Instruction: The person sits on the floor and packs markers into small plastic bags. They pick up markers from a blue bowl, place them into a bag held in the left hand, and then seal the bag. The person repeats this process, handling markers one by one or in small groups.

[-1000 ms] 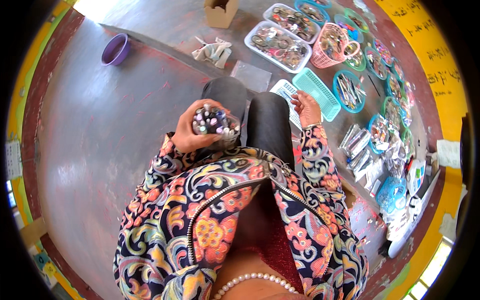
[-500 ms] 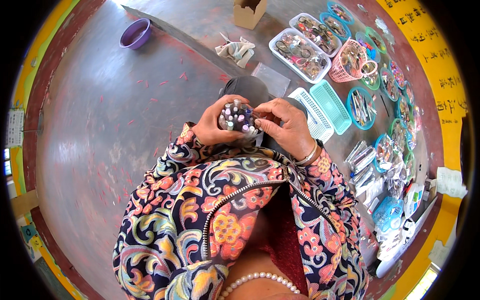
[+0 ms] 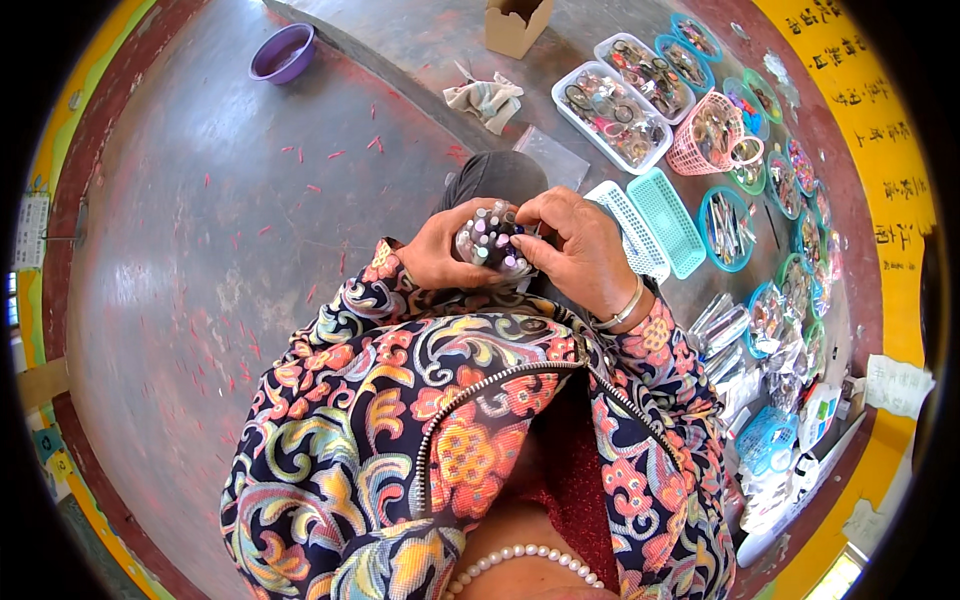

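My left hand [image 3: 437, 255] grips a bundle of small capped tubes [image 3: 490, 240], white and purple at their ends, held upright over my dark knee [image 3: 495, 175]. My right hand [image 3: 575, 250] closes around the bundle's right side, fingers pressed on the tube tops. A metal bangle [image 3: 625, 308] rings my right wrist. Both forearms wear colourful patterned sleeves.
To the right on the concrete floor lie a teal basket [image 3: 668, 205] and a white basket [image 3: 625, 225], white trays of small metal items [image 3: 610, 115], a pink basket [image 3: 710, 135], several round teal dishes and packets. A cardboard box [image 3: 515, 22], crumpled cloth [image 3: 485, 100] and purple bowl [image 3: 283, 52] sit farther off.
My right hand came from the teal basket at the right onto the bundle and now grips it together with the left. The view has shifted slightly.
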Demonstrator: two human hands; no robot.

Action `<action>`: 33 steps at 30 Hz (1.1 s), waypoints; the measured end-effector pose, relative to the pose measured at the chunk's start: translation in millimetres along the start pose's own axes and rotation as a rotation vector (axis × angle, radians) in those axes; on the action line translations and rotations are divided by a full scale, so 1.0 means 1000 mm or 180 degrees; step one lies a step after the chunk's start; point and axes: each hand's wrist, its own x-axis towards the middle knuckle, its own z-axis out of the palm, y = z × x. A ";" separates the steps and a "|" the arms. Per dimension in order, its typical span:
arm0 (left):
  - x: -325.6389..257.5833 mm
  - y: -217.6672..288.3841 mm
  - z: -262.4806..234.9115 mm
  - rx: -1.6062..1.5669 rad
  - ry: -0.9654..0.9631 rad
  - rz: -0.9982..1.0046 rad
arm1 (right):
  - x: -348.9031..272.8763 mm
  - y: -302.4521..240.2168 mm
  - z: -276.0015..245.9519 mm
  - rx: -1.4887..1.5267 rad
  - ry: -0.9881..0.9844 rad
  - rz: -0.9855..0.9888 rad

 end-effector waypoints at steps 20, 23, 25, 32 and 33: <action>-0.003 -0.009 -0.017 0.0549 -0.0444 0.0333 | -0.002 0.010 -0.002 0.0263 -0.0282 -0.0255; -0.007 0.002 -0.007 0.0403 -0.0307 0.0312 | -0.001 0.002 -0.001 0.0013 -0.0463 -0.0185; -0.004 0.011 -0.002 0.0640 -0.0254 0.0494 | 0.000 0.000 0.003 -0.0079 -0.0330 -0.0275; -0.006 0.006 0.001 0.0869 -0.0015 0.0391 | 0.001 -0.025 -0.017 -0.0087 0.0473 -0.0583; -0.008 0.008 0.002 0.0833 -0.0006 0.0328 | 0.000 -0.030 -0.026 -0.0051 0.0647 -0.0621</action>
